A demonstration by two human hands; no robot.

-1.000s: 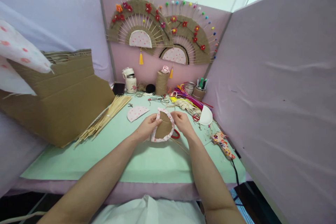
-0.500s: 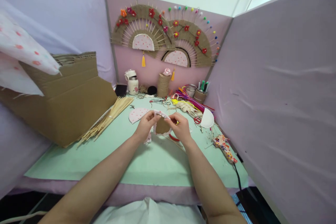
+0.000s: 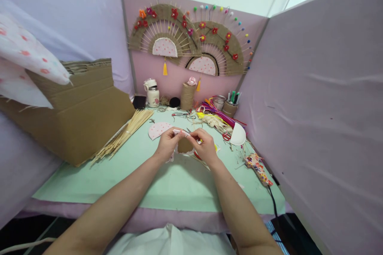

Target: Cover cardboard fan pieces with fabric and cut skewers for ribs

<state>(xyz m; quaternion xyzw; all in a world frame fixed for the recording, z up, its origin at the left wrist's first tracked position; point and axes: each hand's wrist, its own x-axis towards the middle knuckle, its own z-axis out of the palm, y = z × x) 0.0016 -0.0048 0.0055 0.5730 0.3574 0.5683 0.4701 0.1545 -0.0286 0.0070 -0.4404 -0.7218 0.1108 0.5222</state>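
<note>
Between my two hands is a half-round cardboard piece [image 3: 185, 146] with pink-dotted white fabric folded over its border. My left hand [image 3: 166, 143] pinches its upper left edge, fingers closed. At the upper right edge my right hand [image 3: 204, 145] grips the same piece between thumb and fingers. Part of the piece is hidden behind the fingers. Just behind my left hand lies a dotted fabric half-circle [image 3: 159, 130]. Red scissors handles [image 3: 196, 155] show partly beneath my right hand, and a white half-circle [image 3: 238, 134] rests farther right.
Bamboo sticks [image 3: 125, 133] lie left beside a large cardboard sheet [image 3: 89, 115]. A flower-patterned glue gun [image 3: 259, 168] with a black cord is at the right. A bottle [image 3: 153, 95], a twine roll [image 3: 187, 96] and a pen holder [image 3: 230, 107] line the back, below two decorated fans [image 3: 209, 40].
The cardboard piece has tipped from showing its broad back to a steeper angle. My right hand has moved in to its top edge, closer to my left hand. The view has shifted slightly.
</note>
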